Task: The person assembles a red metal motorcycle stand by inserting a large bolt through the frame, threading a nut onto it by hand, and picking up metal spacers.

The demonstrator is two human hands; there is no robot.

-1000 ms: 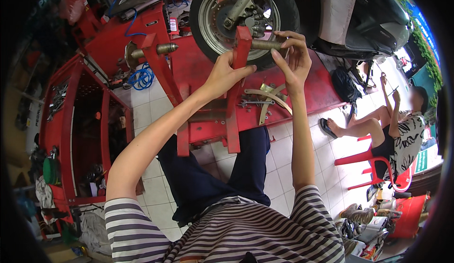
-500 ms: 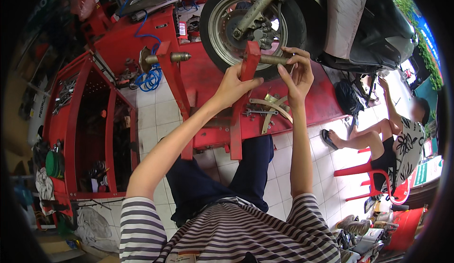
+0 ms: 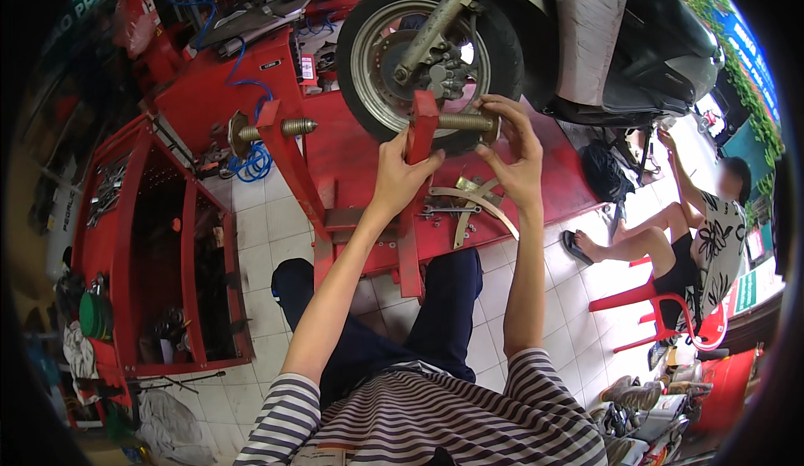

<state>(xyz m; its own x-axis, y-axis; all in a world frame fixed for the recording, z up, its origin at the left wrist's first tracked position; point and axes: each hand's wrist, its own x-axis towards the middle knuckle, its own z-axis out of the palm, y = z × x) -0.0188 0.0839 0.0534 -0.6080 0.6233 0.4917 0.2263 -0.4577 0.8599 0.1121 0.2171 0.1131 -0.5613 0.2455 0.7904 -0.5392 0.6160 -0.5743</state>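
A red metal wheel-clamp frame stands in front of me, with a left post (image 3: pixel 289 164) and a right post (image 3: pixel 421 135). My left hand (image 3: pixel 395 177) is wrapped round the right post, thumb across its near side. A threaded bolt (image 3: pixel 456 121) runs out of that post's top toward the right. Around the disc-shaped head at the bolt's outer end curl the fingers and thumb of my right hand (image 3: pixel 519 156), partly covering it. Through the left post passes a second threaded bolt (image 3: pixel 299 126), its pointed tip facing the right post; neither hand touches it.
Beyond the frame, a scooter's front wheel (image 3: pixel 360 72) rests on a red platform (image 3: pixel 544 160). Curved metal strips (image 3: pixel 494 206) and a wrench (image 3: pixel 448 210) lie on the platform. A red tool cabinet (image 3: pixel 126 298) stands left. At right a person (image 3: pixel 712 231) sits on a red chair (image 3: pixel 624 303).
The clamp frame appears slightly lower and further left in the picture, as does the scooter. My right fingers have moved round the bolt's outer end, where its disc head now shows.
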